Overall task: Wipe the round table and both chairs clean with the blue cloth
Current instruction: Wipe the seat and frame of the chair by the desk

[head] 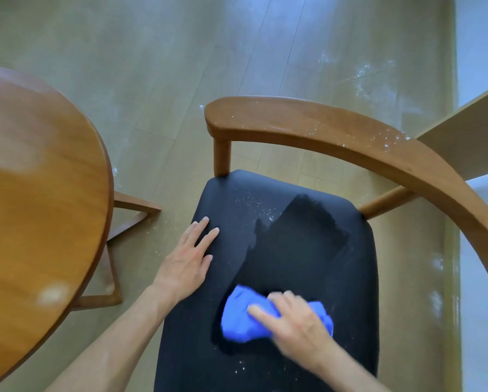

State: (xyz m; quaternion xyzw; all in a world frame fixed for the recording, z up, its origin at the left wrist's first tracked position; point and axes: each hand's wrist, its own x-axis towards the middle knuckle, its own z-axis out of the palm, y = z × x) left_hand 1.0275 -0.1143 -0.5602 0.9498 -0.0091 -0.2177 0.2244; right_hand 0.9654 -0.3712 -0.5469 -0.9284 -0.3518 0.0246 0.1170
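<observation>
While the right hand presses the bunched blue cloth onto the black chair seat, fingers curled over it, white crumbs lie beyond the fingertips. A fast stroke could likely flick them onto the floor. The left hand rests flat and open beside it. One cloth, one chair, one round table further left, two hands.

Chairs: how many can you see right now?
1. The chair fills the centre and right, its black seat under both hands and the blue cloth. The second chair is out of view, perhaps beyond the round table.
</observation>
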